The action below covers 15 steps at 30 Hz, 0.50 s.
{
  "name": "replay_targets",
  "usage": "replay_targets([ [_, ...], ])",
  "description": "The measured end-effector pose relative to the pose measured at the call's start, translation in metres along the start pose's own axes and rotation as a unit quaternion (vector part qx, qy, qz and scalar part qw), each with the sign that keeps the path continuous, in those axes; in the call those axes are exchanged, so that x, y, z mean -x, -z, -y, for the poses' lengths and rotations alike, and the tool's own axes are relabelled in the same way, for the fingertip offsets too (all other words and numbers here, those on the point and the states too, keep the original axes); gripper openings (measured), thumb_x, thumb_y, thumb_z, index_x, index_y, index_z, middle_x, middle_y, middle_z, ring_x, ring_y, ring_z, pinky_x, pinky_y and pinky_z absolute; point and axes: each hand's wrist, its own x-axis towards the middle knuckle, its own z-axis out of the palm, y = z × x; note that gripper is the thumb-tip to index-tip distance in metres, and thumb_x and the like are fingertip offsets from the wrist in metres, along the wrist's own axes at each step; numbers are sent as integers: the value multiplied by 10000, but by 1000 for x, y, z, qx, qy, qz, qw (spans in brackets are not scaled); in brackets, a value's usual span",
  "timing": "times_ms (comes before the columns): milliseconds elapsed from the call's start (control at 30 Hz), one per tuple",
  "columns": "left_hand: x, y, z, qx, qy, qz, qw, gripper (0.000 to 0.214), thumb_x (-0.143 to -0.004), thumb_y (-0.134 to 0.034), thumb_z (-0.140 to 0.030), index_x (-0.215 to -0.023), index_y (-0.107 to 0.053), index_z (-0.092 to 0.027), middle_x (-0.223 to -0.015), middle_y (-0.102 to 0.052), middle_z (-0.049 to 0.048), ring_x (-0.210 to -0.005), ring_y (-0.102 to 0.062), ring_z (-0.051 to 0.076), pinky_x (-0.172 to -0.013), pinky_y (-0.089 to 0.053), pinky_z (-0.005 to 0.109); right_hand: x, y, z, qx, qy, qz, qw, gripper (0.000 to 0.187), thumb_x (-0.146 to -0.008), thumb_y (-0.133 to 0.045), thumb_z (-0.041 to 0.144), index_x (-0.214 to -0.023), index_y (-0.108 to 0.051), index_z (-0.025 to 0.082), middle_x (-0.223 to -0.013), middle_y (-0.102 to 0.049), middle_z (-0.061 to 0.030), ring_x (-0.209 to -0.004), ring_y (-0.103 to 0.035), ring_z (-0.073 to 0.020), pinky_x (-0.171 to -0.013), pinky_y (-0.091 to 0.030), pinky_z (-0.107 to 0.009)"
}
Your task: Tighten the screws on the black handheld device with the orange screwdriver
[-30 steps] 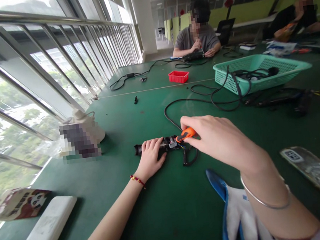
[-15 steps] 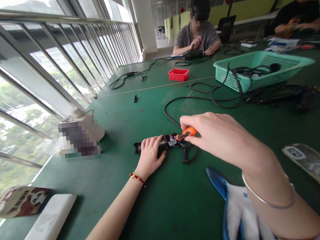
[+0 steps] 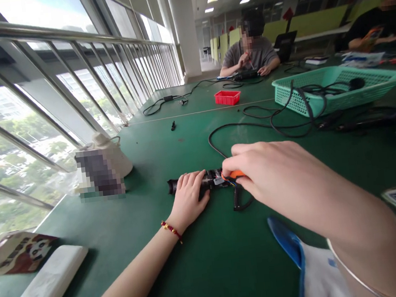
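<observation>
A black, tube-shaped corded device (image 3: 209, 179) lies on the green table, with its inner parts and thin wires exposed at the right end. My left hand (image 3: 188, 199) is closed around its barrel and presses it to the table. In my right hand (image 3: 257, 163) is a screwdriver (image 3: 235, 174) with an orange handle, gripped between thumb and fingers. Its tip is hidden at the exposed end of the device. A short black cord piece (image 3: 238, 200) hangs beside that end. Below my right forearm lies a blue and white glove (image 3: 316, 263).
Farther back are a red tray (image 3: 228, 98) and a green basket (image 3: 342, 98) of cables. A black cable (image 3: 214, 134) runs across the table. At left stand a pale container (image 3: 118, 160), a panda-print package (image 3: 24, 254) and a white bar (image 3: 42, 290). Two people sit opposite.
My right hand has shifted slightly and now covers more of the screwdriver's orange handle. My left hand keeps its hold on the device. The whole view has tilted a little.
</observation>
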Motion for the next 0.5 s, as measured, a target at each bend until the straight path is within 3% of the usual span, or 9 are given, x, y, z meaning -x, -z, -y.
replay_targets([
  [67,0,-1,0,-4,-3,-2,1000,419,-836,-459,-270,-1236,-428,-152,-1176,-544,105,-1103,-468,253,-1014,-315,441,-3,-1,1,6,-17,13,1000,162,-771,-557,204,-612,-581,228,-560,-555,-7,-451,-472,-115,-436,-187,-252],
  [133,0,-2,1,-7,-8,-10,1000,414,-832,-465,-264,-1233,-428,-168,-1163,-549,99,-1088,-477,253,-1000,-330,444,-6,-3,2,15,-30,16,999,277,-813,-522,303,-551,-557,218,-468,-489,-8,-394,-425,-108,-420,-183,-251],
  [200,0,-4,3,-9,-15,-17,1000,413,-832,-467,-264,-1233,-427,-178,-1152,-552,98,-1079,-484,255,-987,-343,447,-8,-7,2,26,-34,-10,999,321,-834,-487,336,-543,-549,215,-448,-461,-5,-381,-407,-103,-415,-186,-248],
  [300,1,-6,5,-10,-26,-20,999,425,-840,-458,-267,-1254,-410,-182,-1181,-543,97,-1097,-482,253,-1000,-334,448,-7,-14,-3,41,-31,-75,996,105,-789,-544,331,-748,-596,249,-492,-486,17,-398,-419,-112,-414,-179,-244],
  [367,2,-6,6,-12,-30,-21,999,447,-847,-449,-268,-1280,-388,-174,-1216,-533,100,-1123,-470,251,-1022,-315,452,-5,-16,-7,41,-19,-91,995,133,-742,-592,290,-871,-571,264,-525,-507,35,-406,-422,-112,-415,-170,-239],
  [500,2,-7,6,-9,-31,-27,999,480,-843,-449,-263,-1307,-368,-171,-1249,-523,107,-1150,-460,255,-1039,-299,467,-2,-16,-10,24,18,-88,996,105,-711,-597,206,-766,-522,253,-584,-541,50,-429,-416,-93,-427,-175,-229],
])
